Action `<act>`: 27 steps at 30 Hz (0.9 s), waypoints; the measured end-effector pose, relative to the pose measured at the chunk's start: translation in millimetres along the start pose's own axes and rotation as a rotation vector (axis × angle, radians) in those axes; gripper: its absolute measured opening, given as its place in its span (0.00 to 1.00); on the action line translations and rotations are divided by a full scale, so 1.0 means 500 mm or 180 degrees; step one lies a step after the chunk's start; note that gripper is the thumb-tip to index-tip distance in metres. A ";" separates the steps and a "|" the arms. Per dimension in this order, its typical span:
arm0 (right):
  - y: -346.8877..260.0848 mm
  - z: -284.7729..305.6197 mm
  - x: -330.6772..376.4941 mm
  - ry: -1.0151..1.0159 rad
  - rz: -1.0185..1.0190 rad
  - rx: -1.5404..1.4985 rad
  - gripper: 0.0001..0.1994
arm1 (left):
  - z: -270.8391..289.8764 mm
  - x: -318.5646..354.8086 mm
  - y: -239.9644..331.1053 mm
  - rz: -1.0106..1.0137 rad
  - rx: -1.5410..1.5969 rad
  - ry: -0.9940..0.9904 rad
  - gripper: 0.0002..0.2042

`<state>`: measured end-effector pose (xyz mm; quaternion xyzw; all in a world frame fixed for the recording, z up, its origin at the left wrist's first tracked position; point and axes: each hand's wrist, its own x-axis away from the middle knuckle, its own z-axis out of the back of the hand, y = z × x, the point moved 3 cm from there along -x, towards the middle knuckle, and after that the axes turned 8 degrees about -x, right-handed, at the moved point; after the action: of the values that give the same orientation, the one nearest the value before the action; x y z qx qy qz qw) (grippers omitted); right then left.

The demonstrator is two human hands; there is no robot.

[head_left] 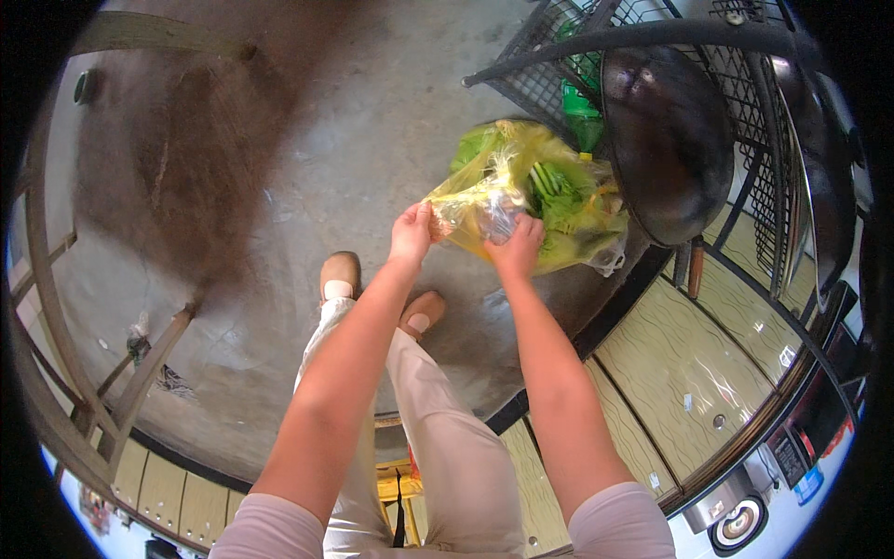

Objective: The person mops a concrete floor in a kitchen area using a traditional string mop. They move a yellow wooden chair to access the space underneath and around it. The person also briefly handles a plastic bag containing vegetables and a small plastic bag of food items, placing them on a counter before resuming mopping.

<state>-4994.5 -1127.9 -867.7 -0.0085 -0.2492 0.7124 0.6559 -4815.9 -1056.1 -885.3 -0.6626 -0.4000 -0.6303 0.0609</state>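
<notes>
While both hands grip it, one yellow see-through plastic bag [531,191] hangs in the air above the grey concrete floor [354,121], just left of a dark wok [666,140]. The bag holds leafy green vegetables [559,191], with long green stalks showing through the film near its middle; how many pieces there are cannot be told, since the plastic is crumpled and partly blurred. The left hand [412,233] pinches the bag's left edge, fingers curled shut on a bunched fold of plastic. The right hand [515,247] grasps the lower middle of the bag from beneath, fingers closed into the film. Both bare forearms come up from the lower edge and draw together toward the bag, the wrists close to each other but not touching.

Just behind the bag stands a black wire rack [736,93], and a green plastic bottle [579,102] shows through its mesh near the bag's upper right corner. The wok leans against that rack, its round underside facing outward and its wooden handle [696,267] pointing down. Below the hands, the person's two legs in pale trousers [438,438] are seen, with two tan shoes [340,275] on the floor. To the right runs a row of pale cabinet doors [689,373] with wavy patterning. At the far left a wooden frame [56,307] curves along the rim.
</notes>
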 end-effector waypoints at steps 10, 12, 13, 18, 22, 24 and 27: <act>-0.023 0.146 0.084 0.0415 0.0594 -0.0661 0.15 | -0.029 0.018 -0.020 0.0064 0.0135 0.0212 0.14; -0.059 0.197 0.094 0.0513 0.0779 -0.0624 0.15 | -0.023 0.024 -0.012 0.0038 0.0055 0.0164 0.14; -0.072 0.228 0.106 0.0492 0.0825 -0.0624 0.15 | -0.027 0.033 -0.004 0.0043 0.0022 0.0087 0.15; -0.160 0.378 0.204 0.0627 0.1503 -0.0604 0.16 | -0.046 0.148 0.055 0.0426 -0.0959 0.0359 0.30; -0.258 0.501 0.342 0.0562 0.2049 -0.0605 0.15 | -0.075 0.365 0.060 0.1255 0.1045 -0.2257 0.21; -0.307 0.551 0.415 0.0566 0.2391 -0.0555 0.15 | -0.050 0.428 0.023 -0.1641 -0.1317 -0.2824 0.22; -0.337 0.641 0.525 0.0477 0.2371 -0.0781 0.14 | -0.065 0.597 0.106 -0.2100 -0.1679 -0.3019 0.24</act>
<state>-4982.8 -989.3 -442.5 -0.2284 -0.2638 0.8639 0.3632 -4843.6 -975.3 -592.4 -0.7044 -0.3979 -0.3312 -0.4856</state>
